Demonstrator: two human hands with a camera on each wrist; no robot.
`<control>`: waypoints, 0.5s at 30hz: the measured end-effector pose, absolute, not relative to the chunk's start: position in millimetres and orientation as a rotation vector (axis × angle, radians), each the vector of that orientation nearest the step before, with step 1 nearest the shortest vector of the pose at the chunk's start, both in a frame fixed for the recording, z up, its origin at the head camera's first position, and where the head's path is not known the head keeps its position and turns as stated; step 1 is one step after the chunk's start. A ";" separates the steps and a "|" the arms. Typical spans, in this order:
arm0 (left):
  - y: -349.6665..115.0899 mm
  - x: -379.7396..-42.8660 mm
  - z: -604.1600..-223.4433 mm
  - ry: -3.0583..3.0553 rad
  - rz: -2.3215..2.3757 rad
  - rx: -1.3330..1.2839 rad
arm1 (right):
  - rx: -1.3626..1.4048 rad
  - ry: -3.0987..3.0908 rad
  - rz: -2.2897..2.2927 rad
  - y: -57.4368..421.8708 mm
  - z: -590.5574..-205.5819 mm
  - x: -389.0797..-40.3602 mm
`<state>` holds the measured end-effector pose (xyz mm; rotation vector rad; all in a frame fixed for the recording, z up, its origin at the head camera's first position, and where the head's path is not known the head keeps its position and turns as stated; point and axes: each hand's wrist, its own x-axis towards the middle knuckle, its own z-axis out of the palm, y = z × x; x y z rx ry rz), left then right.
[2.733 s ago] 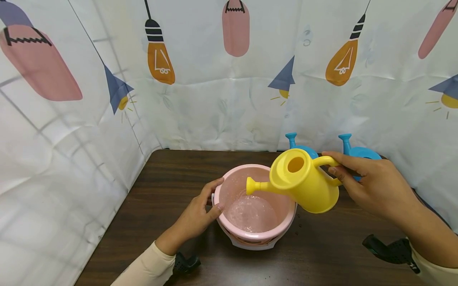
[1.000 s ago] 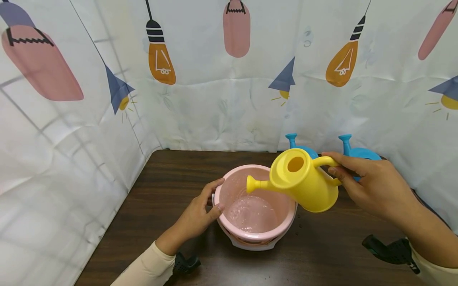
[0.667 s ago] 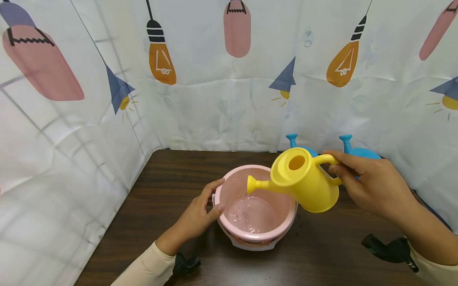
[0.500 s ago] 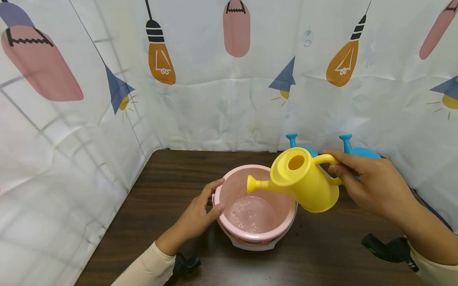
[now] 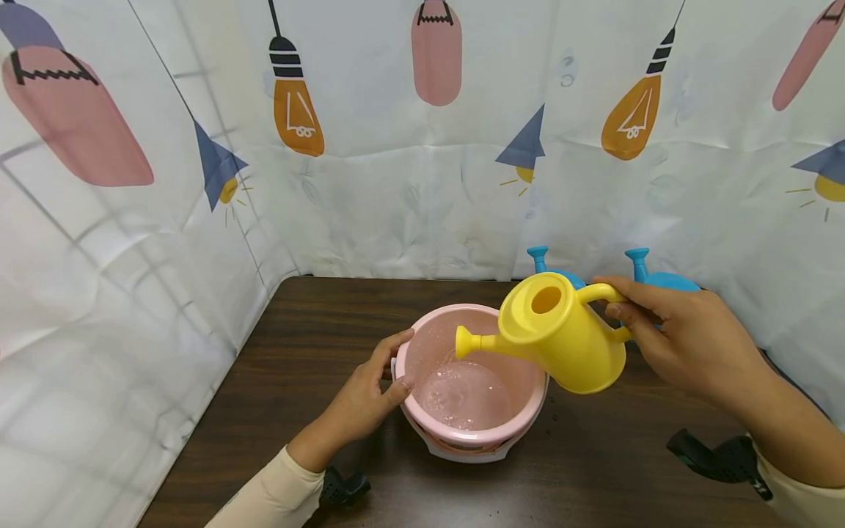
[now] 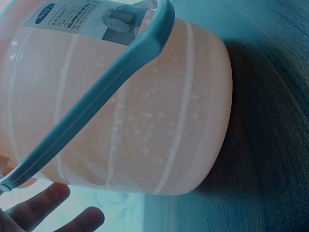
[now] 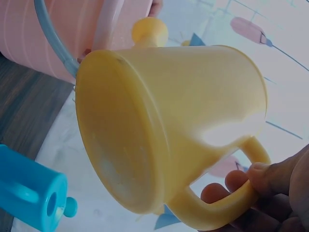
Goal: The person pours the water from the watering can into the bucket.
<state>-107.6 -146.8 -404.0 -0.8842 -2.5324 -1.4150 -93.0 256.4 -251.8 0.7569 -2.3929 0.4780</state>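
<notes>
My right hand [image 5: 680,330] grips the handle of a yellow watering can [image 5: 574,345], holding it tilted with its spout over a pink bucket [image 5: 465,438]. Faint thin streaks of water run below the spout, and rippling water [image 5: 462,396] lies in the bucket. At the bucket's left side my left hand [image 5: 366,392] holds the rim, thumb and forefinger apart on it. The left wrist view shows the bucket's ribbed wall [image 6: 145,121] with droplets and two extended fingers [image 6: 41,205] beside it. In the right wrist view, fingers and thumb wrap the yellow can's handle [image 7: 217,212].
Two blue watering cans [image 5: 538,257] [image 5: 670,282] stand at the back right, partly hidden by the yellow can and my right hand. The dark wooden table [image 5: 317,323] meets a printed white curtain [image 5: 396,205] at the back and left. A grey bail handle [image 6: 91,106] hangs against the bucket.
The hands, the yellow watering can and the bucket stay almost in place. Only the ripples on the water in the bucket shift.
</notes>
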 end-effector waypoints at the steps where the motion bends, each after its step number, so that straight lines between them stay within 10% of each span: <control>1: -146.8 -107.6 -404.1 -2.532 -1.415 -0.885 | 0.760 -2.391 0.478 256.2 -251.7 -93.3; 15: -147.0 -107.5 -403.7 -2.536 -1.427 -0.885 | 0.767 -2.378 0.490 254.3 -250.6 -93.9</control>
